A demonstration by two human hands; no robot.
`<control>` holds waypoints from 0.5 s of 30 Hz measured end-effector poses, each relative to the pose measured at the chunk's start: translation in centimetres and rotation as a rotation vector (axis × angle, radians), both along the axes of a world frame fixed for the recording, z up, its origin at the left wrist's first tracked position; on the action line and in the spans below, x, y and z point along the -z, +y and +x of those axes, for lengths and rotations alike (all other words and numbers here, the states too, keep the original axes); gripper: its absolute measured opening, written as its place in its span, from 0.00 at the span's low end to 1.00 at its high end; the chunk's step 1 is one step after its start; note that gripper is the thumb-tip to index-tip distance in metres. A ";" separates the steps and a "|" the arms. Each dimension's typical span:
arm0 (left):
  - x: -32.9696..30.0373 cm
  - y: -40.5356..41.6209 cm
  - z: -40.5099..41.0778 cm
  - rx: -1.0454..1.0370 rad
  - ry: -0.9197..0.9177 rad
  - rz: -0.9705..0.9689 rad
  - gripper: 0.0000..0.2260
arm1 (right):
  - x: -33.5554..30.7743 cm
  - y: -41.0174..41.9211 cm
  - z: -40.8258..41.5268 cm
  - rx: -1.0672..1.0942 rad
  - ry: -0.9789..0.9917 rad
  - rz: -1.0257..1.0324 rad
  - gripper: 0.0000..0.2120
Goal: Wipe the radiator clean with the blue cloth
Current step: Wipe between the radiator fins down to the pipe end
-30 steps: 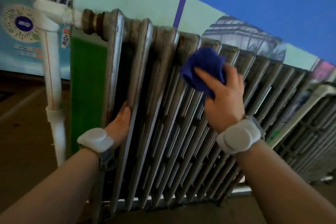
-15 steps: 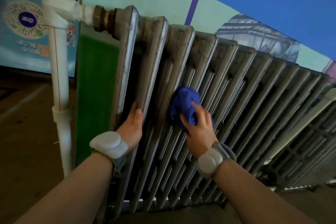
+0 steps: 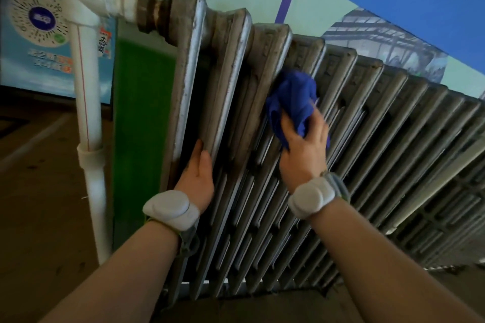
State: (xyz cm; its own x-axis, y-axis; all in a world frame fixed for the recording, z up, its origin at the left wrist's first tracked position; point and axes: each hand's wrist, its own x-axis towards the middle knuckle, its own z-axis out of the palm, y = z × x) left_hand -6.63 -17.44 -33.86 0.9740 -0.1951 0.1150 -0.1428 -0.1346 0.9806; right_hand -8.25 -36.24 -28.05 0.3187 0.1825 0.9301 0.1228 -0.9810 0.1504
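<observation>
My right hand (image 3: 301, 149) grips the blue cloth (image 3: 292, 97), fingers curled round the bunched fabric and pressing it against the front of the cast-iron radiator (image 3: 367, 139). The cloth sits on the upper part of the third and fourth sections counted from the pipe end, just below their rounded tops. My left hand (image 3: 198, 176) holds nothing loose: its thumb lies along the front edge of the second section while the other fingers reach into the gap behind, out of sight, so I cannot tell how tightly they hold. It appears to brace the work.

A white supply pipe (image 3: 86, 102) enters the radiator top at the left through a rusty coupling (image 3: 152, 13). Both wrists carry a grey band.

Progress, as a judgement: the section tops carry brown grime and the front edges look dull along the whole row. No section reads as clearly finished. The sections to the right, the lower halves and the gaps between sections all remain to be wiped.
</observation>
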 end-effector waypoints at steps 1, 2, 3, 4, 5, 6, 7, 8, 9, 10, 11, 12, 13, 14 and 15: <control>0.1 0.0 0.0 -0.006 0.004 0.031 0.21 | 2.1 -0.2 0.0 0.004 0.006 -0.002 0.22; 0.1 0.0 -0.1 -0.013 0.003 0.057 0.21 | 4.1 -0.2 -0.4 0.012 0.038 -0.017 0.20; 0.1 0.0 -0.1 -0.021 -0.003 0.072 0.21 | 6.1 -0.4 -0.8 0.027 0.084 -0.035 0.21; 0.0 0.0 -0.2 -0.023 -0.008 0.077 0.21 | 7.7 -0.9 -1.2 0.044 0.149 -0.073 0.26; 0.0 0.0 -0.3 -0.018 -0.007 0.078 0.21 | 9.0 -1.4 -1.7 0.068 0.226 -0.144 0.30; 0.0 0.1 -0.3 -0.012 -0.005 0.077 0.21 | 10.0 -1.8 -2.3 0.078 0.321 -0.212 0.30; 0.0 0.1 -0.3 -0.003 -0.001 0.076 0.21 | 10.5 -1.9 -3.0 0.080 0.400 -0.266 0.27; 0.1 0.2 -0.3 0.005 0.006 0.077 0.21 | 10.5 -2.0 -3.6 0.074 0.461 -0.302 0.25; -0.1 0.2 -0.3 0.010 0.004 0.081 0.21 | 9.7 -2.0 -4.3 0.059 0.481 -0.331 0.24; -0.1 0.4 -0.2 0.014 0.000 0.092 0.22 | 8.6 -1.8 -4.9 0.032 0.470 -0.337 0.25; -0.1 0.4 -0.1 0.018 -0.009 0.103 0.22 | 7.2 -1.5 -5.3 0.003 0.427 -0.316 0.25; -0.1 0.5 -0.1 0.024 -0.020 0.110 0.22 | 5.6 -1.2 -5.5 -0.016 0.363 -0.259 0.25; 0.0 0.5 0.1 0.026 -0.030 0.111 0.21 | 4.1 -0.8 -5.3 -0.020 0.291 -0.179 0.26; 0.0 0.5 0.1 0.025 -0.038 0.107 0.21 | 2.8 -0.6 -4.8 -0.016 0.216 -0.096 0.27; 0.1 0.5 0.2 0.020 -0.042 0.103 0.21 | 2.0 -0.3 -3.9 -0.006 0.155 -0.029 0.29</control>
State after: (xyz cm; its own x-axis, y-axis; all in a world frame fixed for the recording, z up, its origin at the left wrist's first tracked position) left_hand -6.44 -16.96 -33.96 0.9646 -0.2273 0.1338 -0.1869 -0.2312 0.9548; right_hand -12.20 -36.56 -30.04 0.4565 0.2107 0.8644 0.1521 -0.9757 0.1575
